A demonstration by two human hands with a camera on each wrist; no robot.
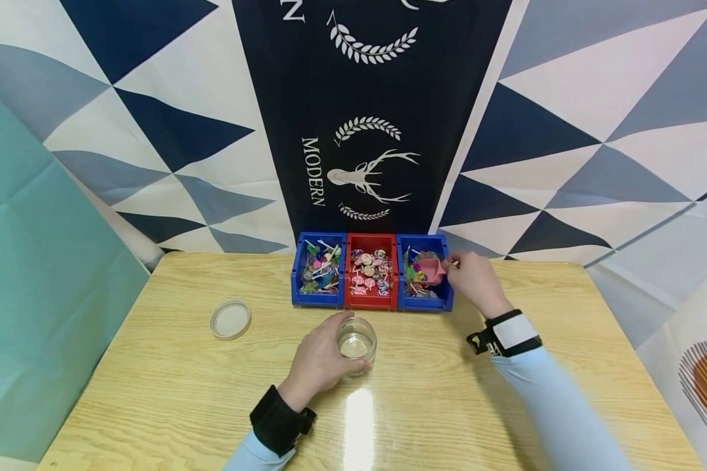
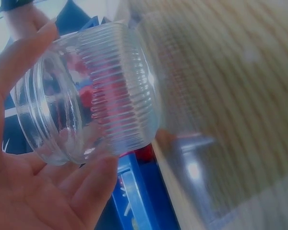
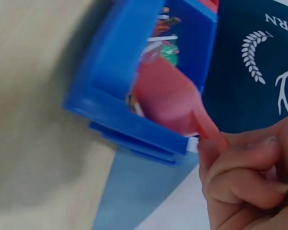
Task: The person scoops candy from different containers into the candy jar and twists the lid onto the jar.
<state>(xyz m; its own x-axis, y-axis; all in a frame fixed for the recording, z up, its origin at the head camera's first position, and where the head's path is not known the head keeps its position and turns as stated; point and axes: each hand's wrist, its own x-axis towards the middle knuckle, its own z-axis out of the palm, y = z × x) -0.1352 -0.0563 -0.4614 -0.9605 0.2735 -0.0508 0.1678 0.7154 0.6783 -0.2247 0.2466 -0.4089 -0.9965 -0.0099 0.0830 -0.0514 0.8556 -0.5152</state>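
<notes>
My left hand (image 1: 324, 356) grips an empty clear glass jar (image 1: 356, 340) that stands on the table, with thumb and fingers around its side. In the left wrist view the ribbed glass jar (image 2: 101, 93) shows its threaded, lidless mouth. At the right blue bin (image 1: 427, 303), my right hand (image 1: 476, 281) pinches the handle of a pink scoop (image 1: 431, 269). The right wrist view shows the pink scoop (image 3: 168, 98) dipped into that bin among wrapped candies (image 3: 170, 52). Part of the scoop's bowl is hidden by the bin wall.
A red bin (image 1: 371, 301) of small swirl lollipops stands in the middle of the row, beside a left blue bin (image 1: 318, 299) of sticks and colourful candies. To the left lies a round lid (image 1: 230, 319) on the wooden table (image 1: 171, 379). A patterned cloth wall rises behind.
</notes>
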